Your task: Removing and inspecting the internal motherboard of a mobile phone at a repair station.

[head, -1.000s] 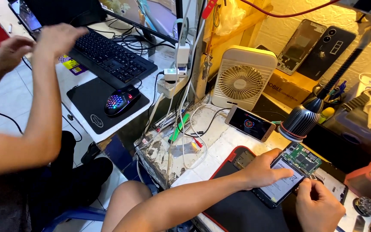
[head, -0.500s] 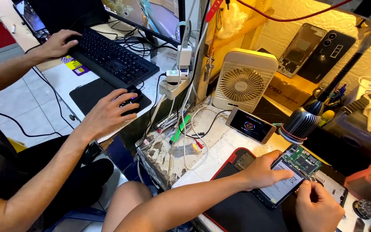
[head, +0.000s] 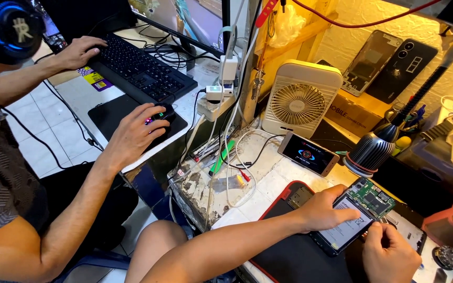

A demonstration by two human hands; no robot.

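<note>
An opened phone (head: 355, 217) with its back cover off lies on a dark work mat (head: 289, 257), showing a green circuit board (head: 371, 197) and a pale battery. My left hand (head: 323, 212) grips the phone's left side, thumb across the battery. My right hand (head: 391, 257) is curled with its fingertips pinched at the phone's lower right edge. Whether it holds anything is hidden.
A small white fan (head: 300, 102), a second phone with a lit screen (head: 308, 153) and a black lamp (head: 376, 149) stand behind the mat. Cables and a green marker (head: 221, 157) lie at the bench edge. At left, another person wearing headphones (head: 9, 26) has hands on a keyboard (head: 137, 71) and a mouse (head: 158, 114).
The person at left leaned into view and settled one hand over the mouse, the other staying at the keyboard. My hands stayed on the opened phone.
</note>
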